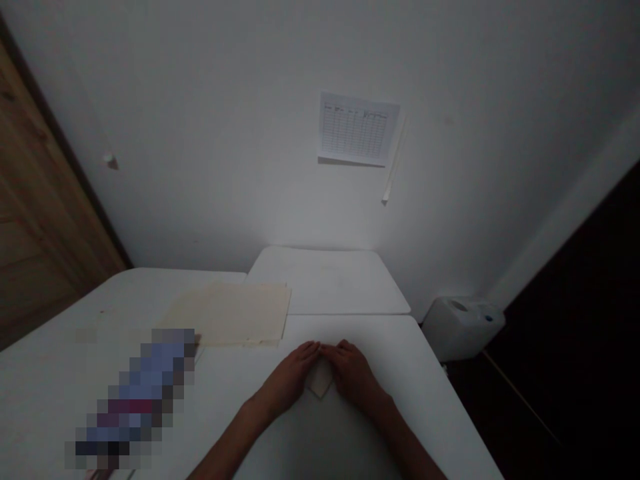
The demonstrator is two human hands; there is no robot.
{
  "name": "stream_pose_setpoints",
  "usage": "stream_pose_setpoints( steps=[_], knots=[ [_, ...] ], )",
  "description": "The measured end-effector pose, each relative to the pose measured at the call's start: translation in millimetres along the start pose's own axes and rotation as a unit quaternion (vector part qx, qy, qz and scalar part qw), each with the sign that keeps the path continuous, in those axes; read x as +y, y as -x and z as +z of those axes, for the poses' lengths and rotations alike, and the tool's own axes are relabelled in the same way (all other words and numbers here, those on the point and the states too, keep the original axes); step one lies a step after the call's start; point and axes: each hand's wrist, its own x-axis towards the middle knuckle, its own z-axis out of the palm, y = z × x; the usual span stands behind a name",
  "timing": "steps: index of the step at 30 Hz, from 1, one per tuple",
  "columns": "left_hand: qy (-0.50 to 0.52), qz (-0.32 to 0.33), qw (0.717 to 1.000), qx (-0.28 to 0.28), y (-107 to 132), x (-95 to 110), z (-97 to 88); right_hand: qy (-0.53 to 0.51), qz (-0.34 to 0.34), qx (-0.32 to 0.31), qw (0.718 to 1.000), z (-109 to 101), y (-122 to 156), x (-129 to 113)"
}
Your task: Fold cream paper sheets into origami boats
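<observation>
A small pale piece of paper (321, 381), apparently folded, lies on the white table with one corner pointing toward me. My left hand (299, 365) is on its left edge, and my right hand (349, 367) is on its right edge. The fingertips of both hands meet at the far end of the paper, pressed together over it. My fingers cover its upper part, so the full shape is hidden. Beyond my left hand, a stack of beige sheets (240, 313) rests on the table.
A blurred-out blue item (145, 387) is on the left of the white table (260, 413). A printed chart (356, 130) hangs on the wall, with a cord (395, 163) beside it. A white plastic jerrycan (457, 333) stands right of the table; a wooden door (45, 180) is at left.
</observation>
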Motion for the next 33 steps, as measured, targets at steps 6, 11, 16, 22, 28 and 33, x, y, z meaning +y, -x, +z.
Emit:
stream_pose_setpoints(
  steps=[6, 11, 16, 22, 28, 33],
  knots=[
    [-0.027, -0.004, 0.999, -0.021, 8.2, 7.2, -11.5, 0.040, 0.040, -0.019, 0.998, -2.0, 6.8, -0.1],
    [-0.062, -0.010, 0.998, -0.004, 17.1, 11.6, -21.7, 0.041, 0.056, -0.025, 0.997, -5.6, 25.7, 5.9],
    [-0.055, 0.007, 0.998, 0.002, 17.3, 14.9, -18.7, 0.040, 0.045, -0.026, 0.998, -10.7, 35.7, 6.2],
    [0.016, 0.039, 0.997, -0.064, 20.1, 32.0, -31.6, 0.026, 0.042, -0.016, 0.999, -10.1, 36.5, 5.4],
    [0.014, 0.038, 0.995, -0.087, 24.4, 40.0, -44.0, 0.018, 0.040, -0.004, 0.999, -8.3, 39.2, 5.4],
    [-0.014, 0.058, 0.994, -0.093, 26.4, 46.2, -45.0, 0.023, 0.043, 0.002, 0.999, -6.1, 40.4, 3.3]
  ],
)
